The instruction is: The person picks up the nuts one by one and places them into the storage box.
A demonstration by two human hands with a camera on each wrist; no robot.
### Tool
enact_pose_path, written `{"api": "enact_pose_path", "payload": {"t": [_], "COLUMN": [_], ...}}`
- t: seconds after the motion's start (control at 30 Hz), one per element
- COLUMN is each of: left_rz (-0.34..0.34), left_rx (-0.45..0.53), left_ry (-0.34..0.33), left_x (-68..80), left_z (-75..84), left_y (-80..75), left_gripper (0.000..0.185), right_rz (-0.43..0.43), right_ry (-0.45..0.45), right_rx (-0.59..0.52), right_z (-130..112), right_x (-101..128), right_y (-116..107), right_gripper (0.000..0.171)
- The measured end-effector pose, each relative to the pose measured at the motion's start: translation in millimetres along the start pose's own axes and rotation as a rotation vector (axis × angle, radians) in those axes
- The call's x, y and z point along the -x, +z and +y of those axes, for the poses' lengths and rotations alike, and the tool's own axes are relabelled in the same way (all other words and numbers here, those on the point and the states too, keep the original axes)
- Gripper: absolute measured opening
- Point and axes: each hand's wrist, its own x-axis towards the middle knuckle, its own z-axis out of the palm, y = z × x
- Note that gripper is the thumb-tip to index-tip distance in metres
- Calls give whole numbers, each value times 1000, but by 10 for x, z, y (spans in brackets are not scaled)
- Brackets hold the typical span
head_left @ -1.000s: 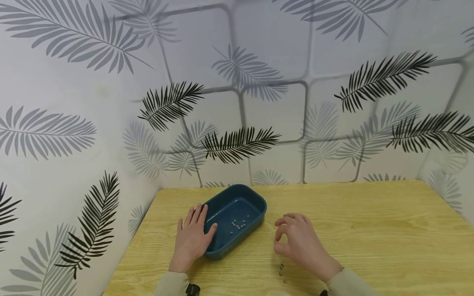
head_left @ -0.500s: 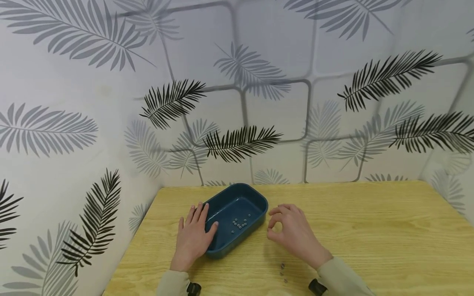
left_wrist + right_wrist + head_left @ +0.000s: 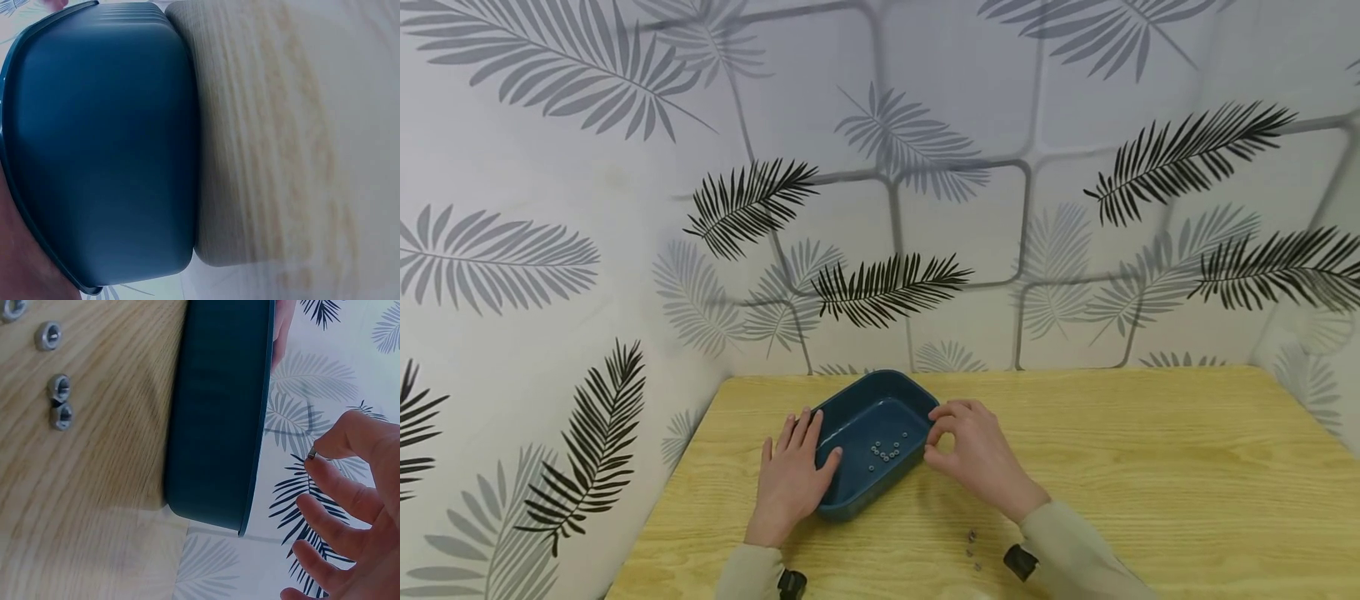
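Nut [image 3: 312,454] sits pinched in the right hand [image 3: 967,450] at the blue tray's [image 3: 917,398] right rim, centre frame. Left hand [image 3: 790,479] lies flat, fingers straight, against the tray's left side.

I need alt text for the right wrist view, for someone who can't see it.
The right hand pinches a small metal nut between thumb and forefinger, held just off the rim of a dark blue plastic tray. Four loose metal nuts lie on the light wooden table beside the tray, and leaf-patterned wallpaper fills the background.
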Motion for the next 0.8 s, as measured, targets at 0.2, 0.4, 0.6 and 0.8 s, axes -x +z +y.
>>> {"api": "enact_pose_path", "payload": {"t": [0.2,0.4,0.6,0.8], "left_rz": [-8,0,20,17], "left_rx": [0,-2,-7,-7], "left_ry": [-3,0,11,10], "left_x": [-3,1,16,21], "left_z": [7,18,18,25], "left_y": [-9,-20,-26,-34], "left_gripper": [69,69,67,67], "right_rz": [-5,1,-3,14], "right_ry": [10,-6,-14,-53], "right_rx": [-2,33,74,114], "right_z": [-20,-25,-53,-62], "right_x": [-78,-155,-259,-361], "right_y": [26,72,124,209], "right_gripper": [17,14,11,11]}}
